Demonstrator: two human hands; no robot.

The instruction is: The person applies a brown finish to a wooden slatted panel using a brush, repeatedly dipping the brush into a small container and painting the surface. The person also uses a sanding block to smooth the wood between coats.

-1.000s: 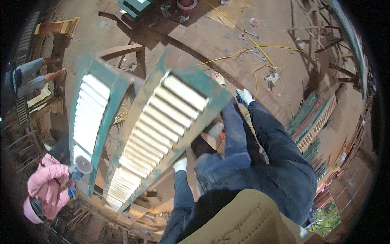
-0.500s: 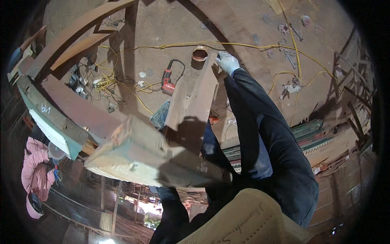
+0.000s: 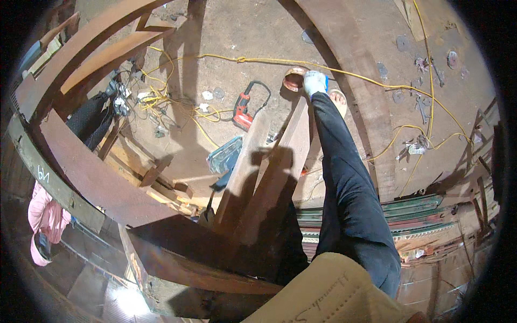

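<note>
In a white glove with blue on it, my right hand reaches far forward. It is at the rim of a small reddish-brown round container on the floor, beside the far end of a long wooden beam. Its fingers are hidden, so I cannot tell what it grips. A second beam runs alongside. Both beams meet a broad dark-brown wooden piece lying across the near side. My left hand does not show.
A red corded power tool lies left of the beams, near a teal tray-like object. Yellow cord crosses the floor. A curved wooden frame arches at left. Beyond it is a person in pink. Green-edged boards lie at right.
My right hand has moved off the beam's end to the round container. The large wooden piece has turned, showing its brown face rather than the pale green one. My left glove has left view.
</note>
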